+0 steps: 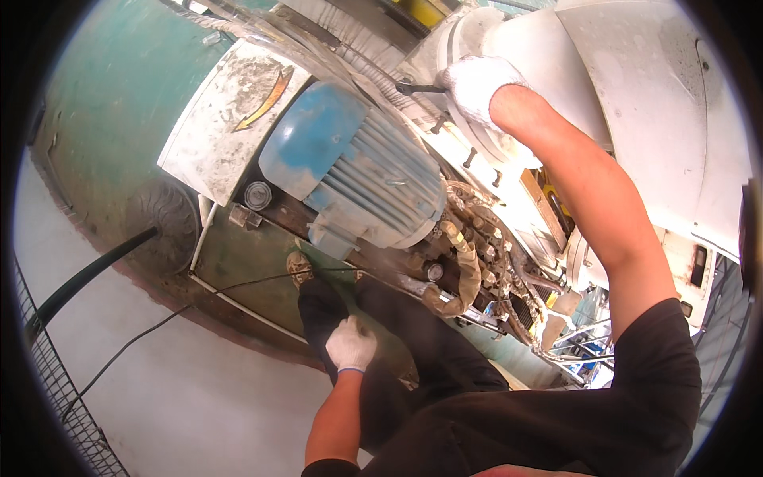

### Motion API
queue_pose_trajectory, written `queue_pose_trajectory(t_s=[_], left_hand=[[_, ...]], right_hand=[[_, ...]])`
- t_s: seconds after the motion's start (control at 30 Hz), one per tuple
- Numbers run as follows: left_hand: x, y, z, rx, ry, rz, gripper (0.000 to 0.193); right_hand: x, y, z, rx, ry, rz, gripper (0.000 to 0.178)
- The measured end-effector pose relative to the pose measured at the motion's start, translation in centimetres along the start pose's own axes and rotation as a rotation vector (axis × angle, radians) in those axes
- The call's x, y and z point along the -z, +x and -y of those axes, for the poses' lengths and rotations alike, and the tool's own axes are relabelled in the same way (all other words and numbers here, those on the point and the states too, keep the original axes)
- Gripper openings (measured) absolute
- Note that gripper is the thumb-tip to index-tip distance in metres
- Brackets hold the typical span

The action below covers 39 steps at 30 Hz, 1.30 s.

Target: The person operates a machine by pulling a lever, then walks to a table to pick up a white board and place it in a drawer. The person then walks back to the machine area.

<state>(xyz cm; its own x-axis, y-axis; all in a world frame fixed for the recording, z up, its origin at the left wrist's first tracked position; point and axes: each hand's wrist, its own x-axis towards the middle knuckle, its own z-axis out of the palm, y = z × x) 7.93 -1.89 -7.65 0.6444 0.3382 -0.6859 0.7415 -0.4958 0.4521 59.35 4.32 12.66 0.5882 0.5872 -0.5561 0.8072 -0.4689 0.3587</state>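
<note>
My right hand (pixel 483 86), in a white glove, is closed around a dark wrench (pixel 420 88) at the top of the view. The wrench points left, past the rim of a large white round housing (pixel 548 60). Below that hand, several dark bolts (pixel 470 157) stick out along the housing's flange. My left hand (pixel 350 345), also gloved in white, hangs low in front of my legs with its fingers curled in. What it holds, if anything, is hidden.
A blue-grey finned motor (pixel 373 171) stands left of the flange, beside a dirty white cover (pixel 234 111) with an orange arrow. Hoses and fittings (pixel 469 274) crowd its right end. A thin black cable (pixel 171 316) crosses the floor near my feet. Black mesh (pixel 60 389) runs lower left.
</note>
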Motion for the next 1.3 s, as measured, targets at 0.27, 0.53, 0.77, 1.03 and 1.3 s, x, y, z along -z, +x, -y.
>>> queue_pose_trajectory(t_s=[0.27,0.53,0.77,1.03,1.3], left_hand=[[-0.2,0.2,0.0,-0.005,-0.006,-0.061,0.014],[-0.5,0.8,0.3,-0.004,0.036,0.03,0.022],[0.2,1.4,-0.6,-0.017,0.035,0.001,0.014],[0.4,0.6,0.2,-0.116,0.0,-0.051,0.008],[0.7,-2.6,2.6,-0.11,-0.113,-0.127,0.009]], right_hand=[[-0.1,0.7,0.5,-0.014,-0.025,0.015,0.028],[-3.5,-2.0,1.4,-0.061,0.1,-0.101,0.029],[-21.5,-3.3,6.5,-0.348,0.396,-0.613,0.02],[-23.7,-2.7,8.1,-0.383,0.614,-0.633,0.021],[-10.5,-7.1,1.7,-0.283,0.505,-0.156,0.037]])
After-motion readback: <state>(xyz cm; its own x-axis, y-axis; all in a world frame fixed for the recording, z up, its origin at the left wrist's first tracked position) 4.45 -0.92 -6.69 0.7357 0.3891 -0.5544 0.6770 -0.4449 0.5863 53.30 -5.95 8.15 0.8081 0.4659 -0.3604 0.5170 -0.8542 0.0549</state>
